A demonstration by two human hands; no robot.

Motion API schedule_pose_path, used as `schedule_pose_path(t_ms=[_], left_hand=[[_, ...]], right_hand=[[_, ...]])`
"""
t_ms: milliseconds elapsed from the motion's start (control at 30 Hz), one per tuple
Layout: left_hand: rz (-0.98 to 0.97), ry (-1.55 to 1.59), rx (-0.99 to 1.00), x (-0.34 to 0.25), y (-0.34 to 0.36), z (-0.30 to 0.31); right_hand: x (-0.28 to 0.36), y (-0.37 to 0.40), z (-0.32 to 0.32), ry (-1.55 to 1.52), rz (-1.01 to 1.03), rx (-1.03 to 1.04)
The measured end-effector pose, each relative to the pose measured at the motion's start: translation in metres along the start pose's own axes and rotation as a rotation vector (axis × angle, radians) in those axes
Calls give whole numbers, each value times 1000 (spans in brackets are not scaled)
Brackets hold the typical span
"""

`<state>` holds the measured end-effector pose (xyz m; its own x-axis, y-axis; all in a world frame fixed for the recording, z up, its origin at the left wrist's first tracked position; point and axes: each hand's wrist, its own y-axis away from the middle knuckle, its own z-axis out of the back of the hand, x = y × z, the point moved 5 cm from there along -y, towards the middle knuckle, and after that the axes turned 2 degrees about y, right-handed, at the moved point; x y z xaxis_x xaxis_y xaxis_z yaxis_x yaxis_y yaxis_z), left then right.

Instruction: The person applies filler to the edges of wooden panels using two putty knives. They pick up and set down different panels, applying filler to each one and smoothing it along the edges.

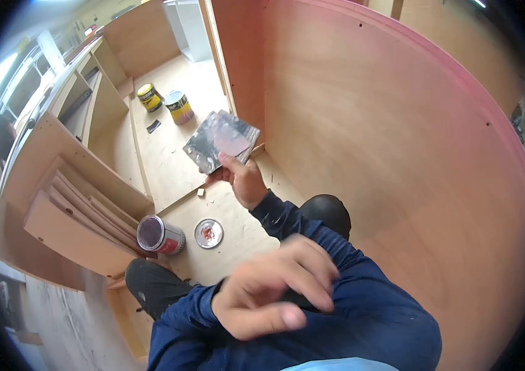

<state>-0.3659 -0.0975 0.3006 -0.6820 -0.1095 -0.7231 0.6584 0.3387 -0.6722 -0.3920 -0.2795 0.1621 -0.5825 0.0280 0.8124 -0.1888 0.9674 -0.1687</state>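
My right hand (247, 183) is closed on a flat, square grey putty plate (222, 139) smeared with pink putty. Its thumb presses on the top face and the fingers go underneath. Nearer my body, my left hand (278, 281) hovers over my lap, slightly blurred, with thumb and fingers apart and no object visible in it. Below and left of the plate, a round lid (208, 233) with reddish paste lies on the wooden floor panel, beside an opened can (169, 238) with a red label. Two yellow-and-black cans, one (148, 98) behind the other (179, 108), stand beyond the plate.
A tall curved plywood wall (367, 105) with a pink edge rises on my right. Wooden cabinet framing (98, 133) and stacked curved panels (83, 222) run along the left. A small black piece (153, 126) lies near the yellow cans. A person (1, 136) is at the far left.
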Motion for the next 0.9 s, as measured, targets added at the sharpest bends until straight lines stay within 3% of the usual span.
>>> schedule_pose_path(t_ms=[67,167,233,267,333,400,467,533,667,733,900], left_hand=[[45,167,139,-1,-16,-25],[111,280,75,16,-20,-41],[-205,323,31,17,-30,-45],[-196,321,8,17,-27,-43],[132,411,79,26,-23,-49],[182,327,-23,34,-21,-45],[190,373,-274,46,-13,-38],[92,447,-403,44,-15,-28],[133,312,20,38,-19,-18],[150,385,56,36,-19,-18],[-47,479,41,26,-17,-8]], right_hand=[[8,2,3,-1,6,-20],[8,5,13,21,-14,-31],[5,4,21,74,-57,-40],[2,7,25,60,-77,-39],[18,14,21,43,-24,0],[20,14,22,25,-27,5],[20,15,23,98,-40,13],[10,9,25,109,-73,39],[0,1,26,82,-100,45],[-1,-3,24,82,-122,34],[-4,-4,20,143,-139,24]])
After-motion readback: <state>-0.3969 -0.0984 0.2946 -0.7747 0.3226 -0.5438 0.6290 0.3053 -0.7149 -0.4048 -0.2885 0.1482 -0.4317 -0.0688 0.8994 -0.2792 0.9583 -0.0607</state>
